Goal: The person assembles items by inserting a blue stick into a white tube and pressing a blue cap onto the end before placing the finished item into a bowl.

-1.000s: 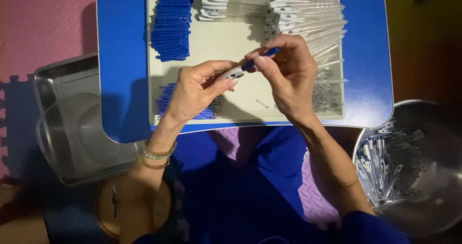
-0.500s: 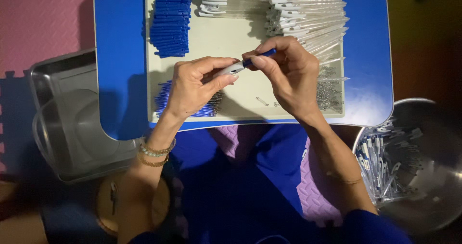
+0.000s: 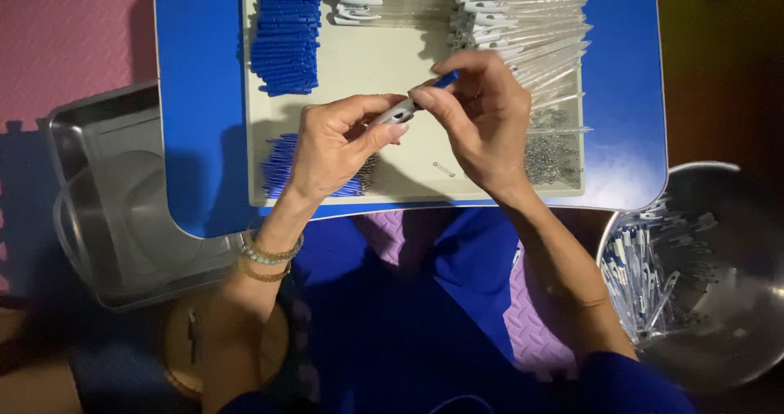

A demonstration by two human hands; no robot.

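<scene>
I see little movement — the left hand and right hand have crept slightly up the cream tray since a second ago. The blue insert at my right fingertips now shows less length beyond the white pen part pinched by the left thumb — it looks pushed further in.

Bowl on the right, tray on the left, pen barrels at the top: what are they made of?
Bowl: looks like polished steel, with a grey mirror-like sheen. Tray: likely steel too, duller brushed grey with soft reflections. Pen barrels: clear, probably plastic; the cream board shows through them. The pen part held by the left hand and right hand looks like white and blue plastic.
</scene>
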